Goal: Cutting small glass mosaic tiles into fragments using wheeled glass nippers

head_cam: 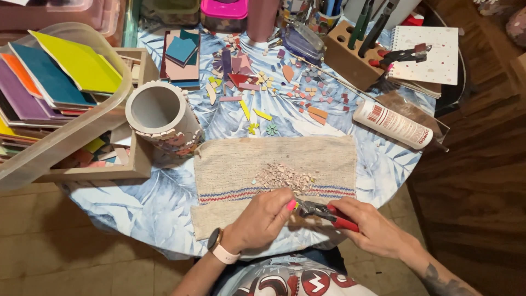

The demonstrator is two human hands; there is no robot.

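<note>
Left hand (262, 218): nearest the viewer, watch on the wrist, fingertips pinched together on something tiny at the nipper's head; what it is I cannot tell
Right hand (368, 225): grip closed around the red handles of the tile nippers (323, 210), metal head pointing left to meet the left fingers
Cloth (274, 175): a beige woven towel with red and blue stripes lies flat on the surface under both hands
Cut pieces (282, 176): a small heap of pale pink chips sits on the cloth, just beyond the nippers
Surface (164, 203): round, covered in a blue leaf-print sheet
Cylinder (163, 118): a grey pot lying on its side left of the cloth, mosaic bits stuck along its lower rim
Glue bottle (392, 124): white, lying down to the right, past the cloth
Loose tiles (263, 82): coloured fragments scattered across the middle, further back
Plastic tub (55, 93): clear, at far left, holding stacked coloured sheets
Wooden block (350, 55): at the back, tools standing in it, beside a spiral notebook (424, 52)
</note>
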